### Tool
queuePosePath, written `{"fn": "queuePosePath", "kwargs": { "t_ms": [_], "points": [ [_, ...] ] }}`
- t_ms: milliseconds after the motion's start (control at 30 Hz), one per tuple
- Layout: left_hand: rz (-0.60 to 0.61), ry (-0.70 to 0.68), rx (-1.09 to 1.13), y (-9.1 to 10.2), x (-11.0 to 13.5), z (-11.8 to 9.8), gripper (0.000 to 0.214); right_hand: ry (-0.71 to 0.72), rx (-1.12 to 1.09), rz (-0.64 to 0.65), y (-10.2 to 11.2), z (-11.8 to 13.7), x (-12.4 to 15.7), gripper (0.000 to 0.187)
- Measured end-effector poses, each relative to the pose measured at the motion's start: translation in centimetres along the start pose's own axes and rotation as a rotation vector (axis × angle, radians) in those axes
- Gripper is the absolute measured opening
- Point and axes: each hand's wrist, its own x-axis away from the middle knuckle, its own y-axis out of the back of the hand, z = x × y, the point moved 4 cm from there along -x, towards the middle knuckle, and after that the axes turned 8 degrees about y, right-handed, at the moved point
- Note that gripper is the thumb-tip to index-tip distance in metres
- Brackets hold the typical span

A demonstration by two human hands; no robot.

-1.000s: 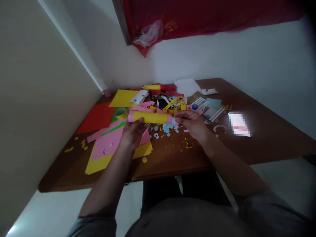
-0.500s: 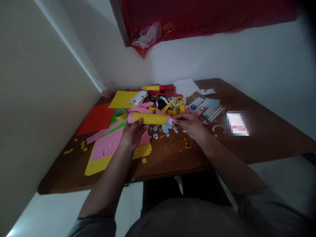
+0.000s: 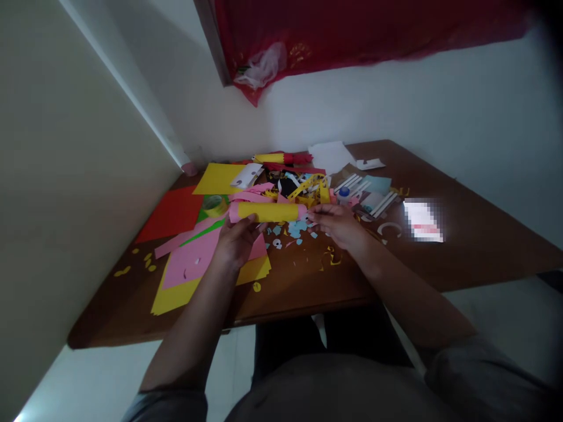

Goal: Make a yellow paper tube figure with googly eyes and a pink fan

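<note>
My left hand (image 3: 236, 239) is closed around the left end of a yellow and pink paper roll (image 3: 268, 211), which I hold level above the brown table (image 3: 461, 246). The fingertips of my right hand (image 3: 338, 225) pinch the roll's right end, where pink paper sticks out. Under the roll lie small blue and white paper scraps (image 3: 290, 232). Beneath my left hand sit a pink sheet (image 3: 189, 262) and a yellow sheet (image 3: 176, 293).
Red paper (image 3: 173, 212), a yellow sheet (image 3: 219, 177), a tape roll (image 3: 214, 203), white strips (image 3: 373, 199), a glue bottle (image 3: 344, 193) and a second yellow and red roll (image 3: 284, 157) crowd the table's far side. A wall stands close on the left. A red curtain (image 3: 352, 29) hangs behind.
The roll has shifted very slightly in my hands. Both hands stay at its ends and the table items have not moved.
</note>
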Motion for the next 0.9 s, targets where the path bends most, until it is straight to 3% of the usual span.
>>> {"fn": "queuePosePath", "kwargs": {
  "t_ms": [400,600,700,900],
  "points": [
    [0.018,-0.044,-0.006,-0.7,0.6,-0.5,0.067,0.045,-0.067,-0.042,-0.3,0.6,0.0,0.053],
    [-0.016,-0.017,-0.069,-0.2,0.6,-0.6,0.072,0.142,-0.098,-0.083,-0.3,0.8,0.0,0.049],
    [-0.07,0.039,-0.097,0.5,0.1,-0.3,0.063,0.232,-0.121,-0.112,-0.3,1.7,0.2,0.047],
    [-0.127,0.057,0.076,1.3,-1.2,-0.5,0.042,0.309,-0.144,-0.15,-0.1,3.0,0.5,0.043]
  ]
}}
